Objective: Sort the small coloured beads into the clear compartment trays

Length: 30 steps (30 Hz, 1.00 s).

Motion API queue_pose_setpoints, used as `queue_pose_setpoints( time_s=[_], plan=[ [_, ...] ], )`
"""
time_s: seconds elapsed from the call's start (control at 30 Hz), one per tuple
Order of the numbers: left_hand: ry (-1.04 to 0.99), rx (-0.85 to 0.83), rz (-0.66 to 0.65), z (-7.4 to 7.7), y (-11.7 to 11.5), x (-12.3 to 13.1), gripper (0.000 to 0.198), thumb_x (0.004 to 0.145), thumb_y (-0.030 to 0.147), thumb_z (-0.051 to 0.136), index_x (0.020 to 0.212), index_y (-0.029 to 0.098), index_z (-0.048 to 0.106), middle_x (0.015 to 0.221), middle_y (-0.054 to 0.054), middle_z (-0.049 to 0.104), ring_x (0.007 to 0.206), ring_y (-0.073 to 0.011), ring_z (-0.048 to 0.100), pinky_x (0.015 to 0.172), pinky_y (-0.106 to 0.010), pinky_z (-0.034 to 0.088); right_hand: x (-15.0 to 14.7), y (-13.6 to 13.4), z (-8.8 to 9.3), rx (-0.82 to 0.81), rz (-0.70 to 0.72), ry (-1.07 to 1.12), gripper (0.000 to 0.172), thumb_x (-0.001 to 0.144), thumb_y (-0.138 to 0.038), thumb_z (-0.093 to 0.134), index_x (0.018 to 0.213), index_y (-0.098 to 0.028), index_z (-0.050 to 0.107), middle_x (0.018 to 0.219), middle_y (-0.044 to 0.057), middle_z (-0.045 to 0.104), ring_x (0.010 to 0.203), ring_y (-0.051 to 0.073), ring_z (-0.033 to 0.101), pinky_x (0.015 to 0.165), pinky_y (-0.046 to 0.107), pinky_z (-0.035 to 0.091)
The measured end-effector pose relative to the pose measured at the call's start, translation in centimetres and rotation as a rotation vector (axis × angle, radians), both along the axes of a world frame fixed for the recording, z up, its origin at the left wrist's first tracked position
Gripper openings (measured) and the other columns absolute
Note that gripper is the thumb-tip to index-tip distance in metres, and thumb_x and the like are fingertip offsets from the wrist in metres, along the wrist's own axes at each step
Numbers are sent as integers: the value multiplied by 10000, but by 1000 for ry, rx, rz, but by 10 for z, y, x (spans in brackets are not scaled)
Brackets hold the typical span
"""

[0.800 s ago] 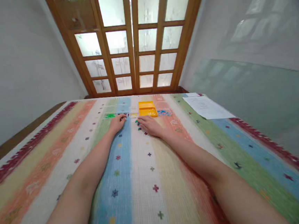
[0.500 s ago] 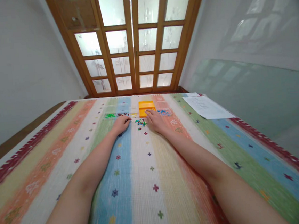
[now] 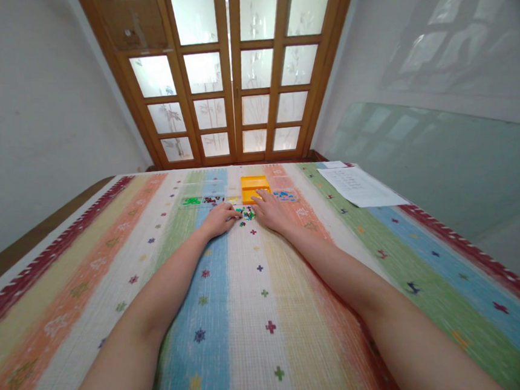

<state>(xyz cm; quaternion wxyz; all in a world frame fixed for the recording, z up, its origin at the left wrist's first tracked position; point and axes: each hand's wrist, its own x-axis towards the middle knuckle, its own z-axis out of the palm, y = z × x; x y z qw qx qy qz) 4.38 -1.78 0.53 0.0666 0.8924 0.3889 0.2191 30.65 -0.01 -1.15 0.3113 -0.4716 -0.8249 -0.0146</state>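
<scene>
A small pile of mixed coloured pieces lies on the striped tablecloth between my hands; they are too small to name. My left hand is at the pile's left edge, its fingers bent and drawn together; whatever is between the tips cannot be made out. On the right side, my right hand rests with fingers apart, thumb by the pile and fingertips over the front of an orange box with its lid raised. Behind my left hand are clear boxes of green pieces, dark red pieces and yellow pieces.
A clear box of blue pieces stands right of the orange box. Printed white sheets lie at the far right of the table. Beyond the table's far edge are wooden doors with frosted panes.
My left hand has moved right, from in front of the dark red pieces to the pile's left edge. My right hand has shifted only slightly.
</scene>
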Motion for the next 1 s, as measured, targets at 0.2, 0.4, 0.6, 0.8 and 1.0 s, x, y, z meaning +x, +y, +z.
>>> queue_pose_setpoints(
  time_s=[0.2, 0.4, 0.6, 0.8, 1.0],
  plan=[
    [-23, -15, 22, -2, 5, -7, 267, 986, 256, 598, 1107, 270, 836, 1067, -74, 717, 1064, -237, 630, 1012, -390, 475, -5, -6, 1, 21, 105, -34, 362, 1070, -350, 540, 1380, -231, 684, 1591, 140, 513, 1491, 308, 440, 1251, 544, 336],
    [-53, -11, 97, -1, 7, -15, 198, 954, 255, 620, 988, 225, 812, 1026, -70, 730, 1042, -237, 639, 1005, -383, 476, -8, -6, 1, 41, 250, -32, 327, 1068, -327, 539, 1337, -254, 710, 1441, 118, 643, 1412, 286, 515, 1218, 537, 372],
    [-45, -16, 156, 0, 9, -19, 161, 929, 224, 618, 969, 212, 774, 1027, -63, 743, 1041, -241, 634, 991, -380, 474, -5, -5, 3, 45, 387, -9, 227, 960, -192, 620, 1104, -267, 778, 1340, 86, 693, 1351, 282, 554, 1164, 525, 432],
    [-37, -31, 169, 2, 8, -18, 146, 915, 242, 627, 934, 204, 766, 1009, -70, 748, 1022, -252, 641, 990, -396, 480, -8, -13, 11, 12, 449, -45, 166, 946, -213, 663, 1052, -249, 785, 1344, 103, 682, 1350, 280, 555, 1161, 491, 435],
    [-42, -32, 166, 2, 7, -18, 139, 898, 242, 638, 932, 213, 769, 1006, -70, 742, 1032, -253, 646, 987, -394, 489, -11, -20, 19, -37, 439, -56, 147, 969, -242, 674, 1052, -266, 792, 1285, 85, 712, 1319, 267, 579, 1142, 464, 451]
  ],
)
